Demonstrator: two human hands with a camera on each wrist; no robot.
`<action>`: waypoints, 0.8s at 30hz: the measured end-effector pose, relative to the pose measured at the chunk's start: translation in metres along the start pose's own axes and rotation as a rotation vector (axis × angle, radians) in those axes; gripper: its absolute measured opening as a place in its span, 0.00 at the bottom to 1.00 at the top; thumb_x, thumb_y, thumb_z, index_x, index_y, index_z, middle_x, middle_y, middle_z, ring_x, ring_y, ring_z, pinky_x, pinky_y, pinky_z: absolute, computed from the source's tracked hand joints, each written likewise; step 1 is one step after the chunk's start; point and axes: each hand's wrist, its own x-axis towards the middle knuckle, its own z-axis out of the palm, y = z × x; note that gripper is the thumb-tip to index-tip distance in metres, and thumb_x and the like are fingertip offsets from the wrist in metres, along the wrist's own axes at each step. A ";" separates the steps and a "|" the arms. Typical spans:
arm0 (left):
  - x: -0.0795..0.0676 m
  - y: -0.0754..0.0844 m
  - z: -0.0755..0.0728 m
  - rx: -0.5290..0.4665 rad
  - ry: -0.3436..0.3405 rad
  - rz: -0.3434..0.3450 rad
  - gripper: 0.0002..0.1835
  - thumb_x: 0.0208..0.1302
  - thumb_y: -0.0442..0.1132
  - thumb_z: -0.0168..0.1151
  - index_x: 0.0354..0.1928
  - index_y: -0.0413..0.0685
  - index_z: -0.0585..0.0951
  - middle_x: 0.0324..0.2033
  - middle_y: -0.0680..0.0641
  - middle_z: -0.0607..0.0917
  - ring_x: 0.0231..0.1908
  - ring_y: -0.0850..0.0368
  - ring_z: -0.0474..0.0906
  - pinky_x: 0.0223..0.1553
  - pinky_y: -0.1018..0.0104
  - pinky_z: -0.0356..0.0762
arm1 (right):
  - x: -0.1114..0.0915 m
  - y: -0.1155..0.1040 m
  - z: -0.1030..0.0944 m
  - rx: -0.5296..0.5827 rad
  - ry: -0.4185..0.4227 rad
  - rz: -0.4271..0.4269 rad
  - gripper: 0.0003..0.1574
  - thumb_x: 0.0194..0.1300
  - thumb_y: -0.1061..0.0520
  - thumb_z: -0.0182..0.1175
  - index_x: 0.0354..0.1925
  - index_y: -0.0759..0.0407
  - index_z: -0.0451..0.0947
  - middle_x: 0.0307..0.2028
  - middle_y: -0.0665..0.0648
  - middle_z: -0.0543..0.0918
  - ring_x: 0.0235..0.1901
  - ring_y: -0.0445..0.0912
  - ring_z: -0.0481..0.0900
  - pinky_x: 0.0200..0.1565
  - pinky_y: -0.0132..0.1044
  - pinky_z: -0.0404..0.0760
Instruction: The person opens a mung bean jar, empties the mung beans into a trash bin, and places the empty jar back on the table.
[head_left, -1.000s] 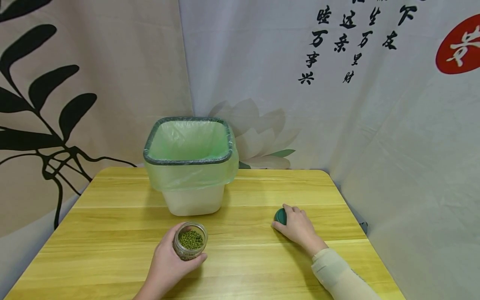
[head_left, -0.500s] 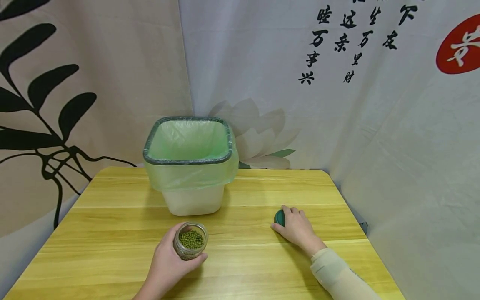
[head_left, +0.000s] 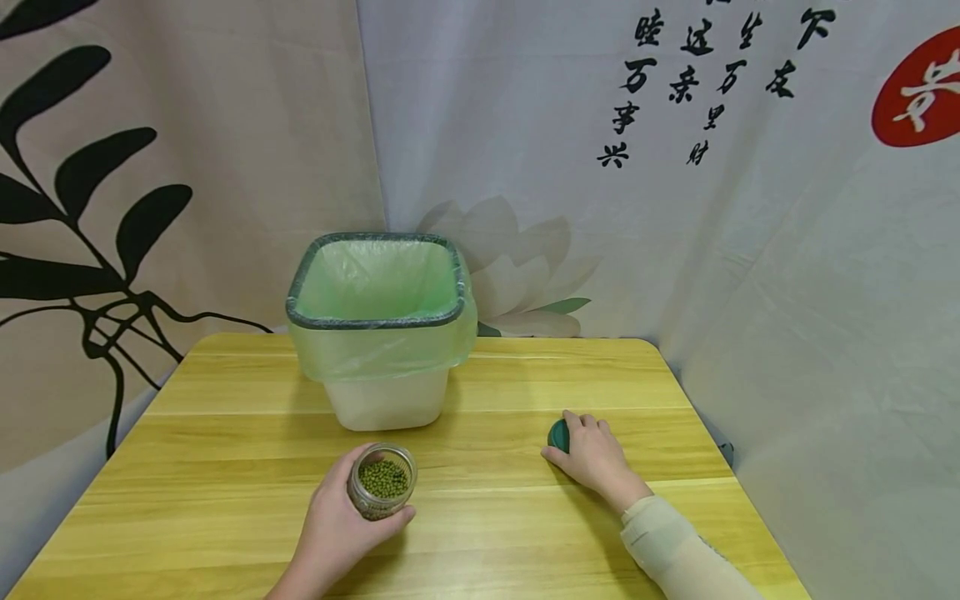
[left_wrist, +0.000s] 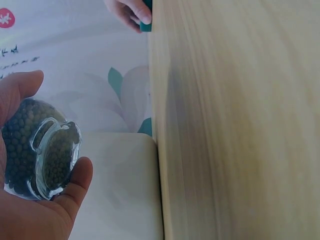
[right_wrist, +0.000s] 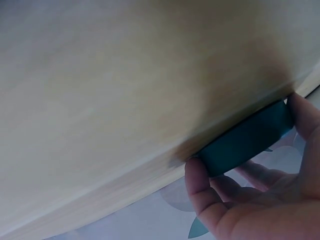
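My left hand [head_left: 335, 518] grips an open glass jar [head_left: 381, 482] from its left side, thumb and fingers round the body. Small green beans [head_left: 383, 478] show inside through the mouth. In the left wrist view the jar [left_wrist: 36, 150] is clear glass, with the beans packed behind its wall. Over on the right, my right hand [head_left: 592, 454] pinches a round green lid [head_left: 558, 435] by its edge, low over the table. The right wrist view shows the lid [right_wrist: 247, 139] between thumb and fingertips, right at the tabletop.
A white bin [head_left: 390, 400] lined with a pale green bag [head_left: 382, 350] stands at the back left of the wooden table [head_left: 495, 533]. A dark rim ring [head_left: 375, 323] holds the bag. Behind hangs a printed cloth [head_left: 525, 125] with a lotus and dark characters.
Between the first earlier frame and now, my right hand shifts very slightly left with the lid. The left hand and jar stay practically still.
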 end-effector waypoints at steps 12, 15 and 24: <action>0.000 -0.001 0.001 -0.012 0.001 -0.002 0.53 0.41 0.56 0.91 0.71 0.55 0.74 0.62 0.48 0.84 0.61 0.48 0.81 0.62 0.44 0.80 | 0.000 0.000 -0.002 0.015 -0.008 0.007 0.54 0.71 0.32 0.68 0.78 0.63 0.66 0.68 0.74 0.76 0.64 0.70 0.75 0.61 0.65 0.83; -0.001 -0.001 0.000 -0.011 -0.004 -0.006 0.53 0.42 0.56 0.91 0.71 0.55 0.73 0.62 0.47 0.84 0.62 0.47 0.81 0.62 0.43 0.80 | 0.000 0.001 -0.001 0.022 -0.010 0.009 0.55 0.70 0.31 0.68 0.79 0.62 0.65 0.68 0.74 0.76 0.64 0.70 0.76 0.60 0.64 0.83; -0.002 0.001 -0.001 -0.014 -0.022 -0.032 0.54 0.43 0.55 0.91 0.72 0.53 0.72 0.64 0.45 0.83 0.63 0.44 0.81 0.62 0.42 0.80 | 0.000 0.004 0.001 0.031 -0.002 0.004 0.59 0.68 0.27 0.68 0.79 0.62 0.66 0.68 0.74 0.76 0.62 0.69 0.77 0.59 0.63 0.83</action>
